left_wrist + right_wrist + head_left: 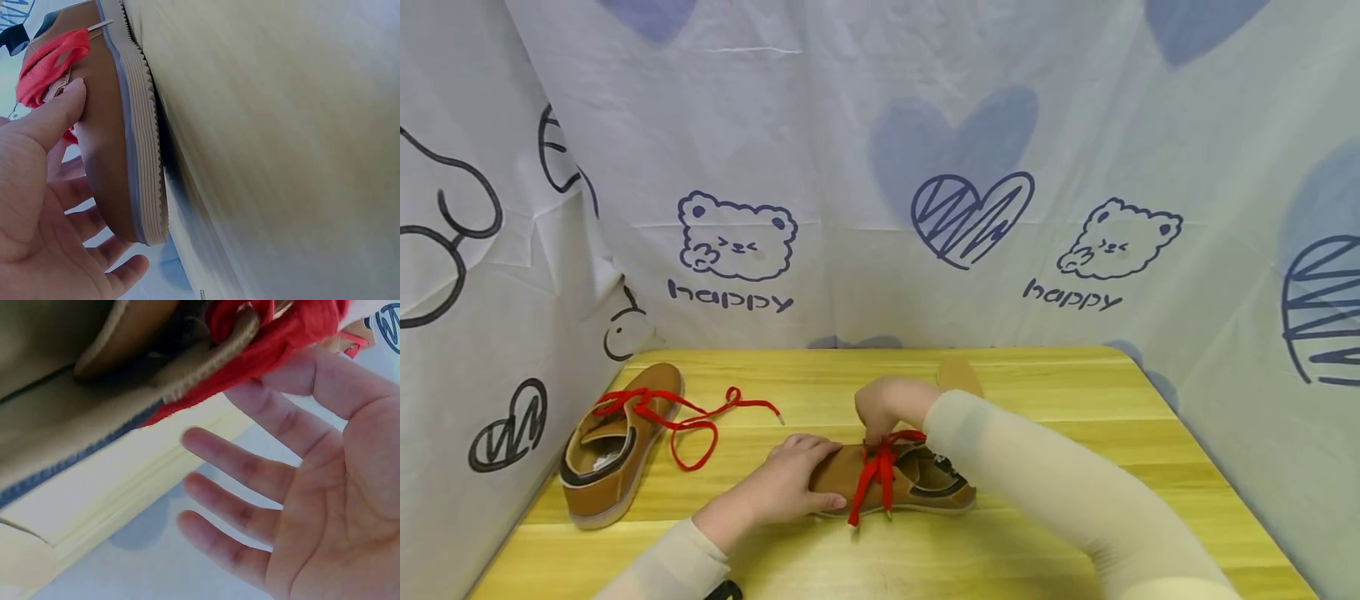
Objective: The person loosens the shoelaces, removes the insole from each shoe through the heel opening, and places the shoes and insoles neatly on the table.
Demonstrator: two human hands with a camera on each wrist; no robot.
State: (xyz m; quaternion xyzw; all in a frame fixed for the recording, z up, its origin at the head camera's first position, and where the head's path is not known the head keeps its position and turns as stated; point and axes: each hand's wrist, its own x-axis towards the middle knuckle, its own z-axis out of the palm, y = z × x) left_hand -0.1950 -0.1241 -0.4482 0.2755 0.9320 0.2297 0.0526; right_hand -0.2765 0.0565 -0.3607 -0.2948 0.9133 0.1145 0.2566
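Note:
A brown low shoe (838, 471) with a pale ridged sole lies sole-down on the table, its toe pointing left. My left hand (786, 483) holds the toe end; in the left wrist view the thumb (72, 103) presses the upper beside the lace and the fingers reach round the far side. Red shoelace (880, 475) is gathered over the tongue, two ends hanging down the near side. Over the shoe's far side bends my right hand (887, 408), pinching the red lace (300, 344) near the eyelets; its other fingers are spread. The thumb is mostly hidden.
Another brown shoe (662, 382) stands at the table's left, its long red lace (703, 429) looped out to the right. A flat tan oval piece (958, 373) lies behind my right wrist. Printed cloth (850, 283) hangs behind the wooden table (1075, 392).

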